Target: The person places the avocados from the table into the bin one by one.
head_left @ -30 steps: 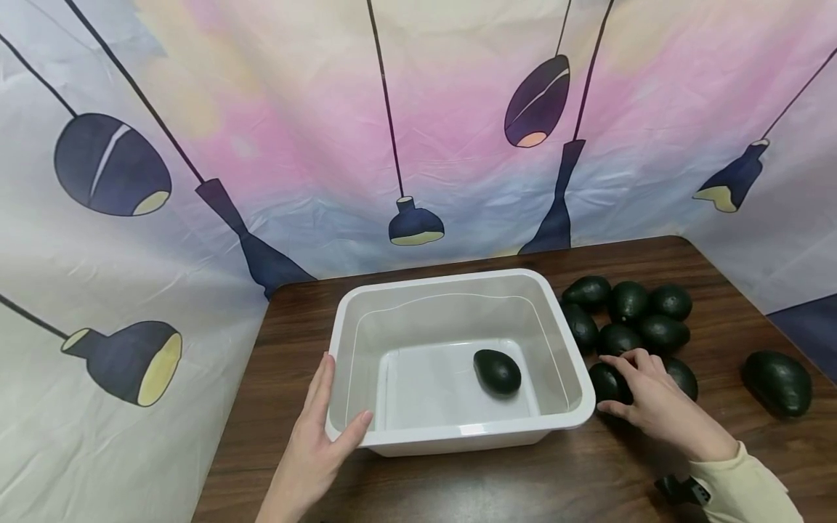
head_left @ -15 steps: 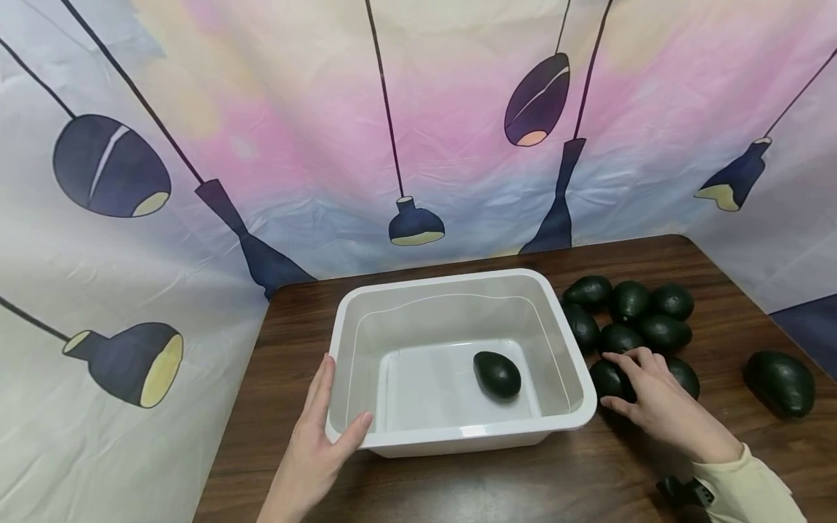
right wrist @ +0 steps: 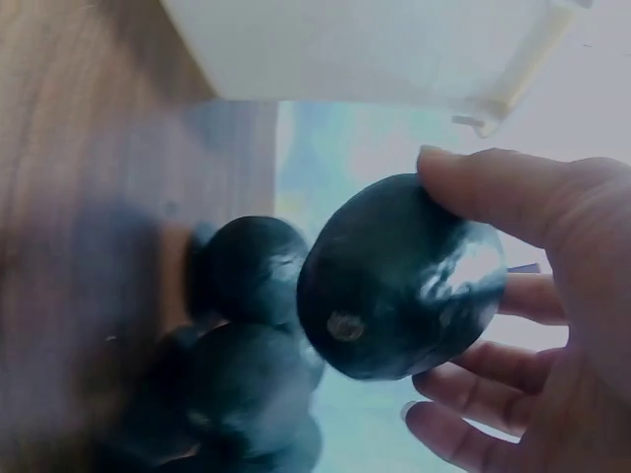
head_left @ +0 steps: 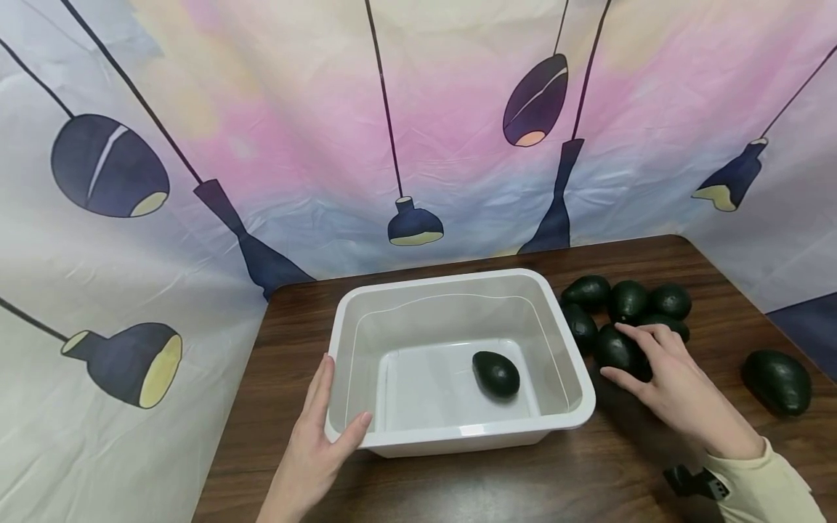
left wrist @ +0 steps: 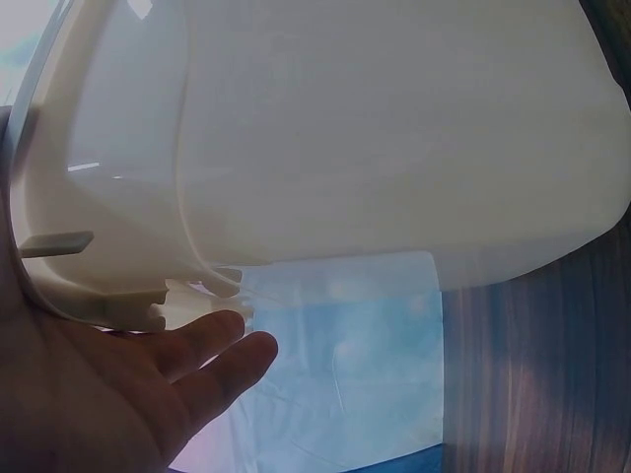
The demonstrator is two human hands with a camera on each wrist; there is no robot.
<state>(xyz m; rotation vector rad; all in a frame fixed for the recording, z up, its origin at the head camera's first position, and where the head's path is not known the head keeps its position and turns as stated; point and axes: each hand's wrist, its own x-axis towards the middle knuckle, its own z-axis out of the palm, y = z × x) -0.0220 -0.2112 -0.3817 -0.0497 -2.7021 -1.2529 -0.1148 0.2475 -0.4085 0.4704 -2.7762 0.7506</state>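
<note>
In the head view, my right hand (head_left: 680, 388) holds a dark green avocado (head_left: 617, 350) between thumb and fingers. The right wrist view shows this avocado (right wrist: 394, 286) above others, its stem scar facing the camera. My left hand (head_left: 310, 443) rests against the front left corner of a white plastic tub (head_left: 458, 440), fingers along its left side and thumb at the front rim. Those fingers look fairly straight in the left wrist view, beside the tub wall (left wrist: 394, 128). One avocado (head_left: 497, 374) lies on the tub floor, right of centre.
Several avocados (head_left: 629, 301) cluster right of the tub on the brown wooden table (head_left: 497, 487). Another avocado (head_left: 777, 383) lies apart near the right edge. Behind the table hangs a cloth backdrop (head_left: 314, 131) printed with lamps. A dark device (head_left: 694, 483) sits at my right wrist.
My right hand has lifted an avocado from the front of the cluster, moving slightly up and right. My left hand, the tub and the avocado inside it stay put.
</note>
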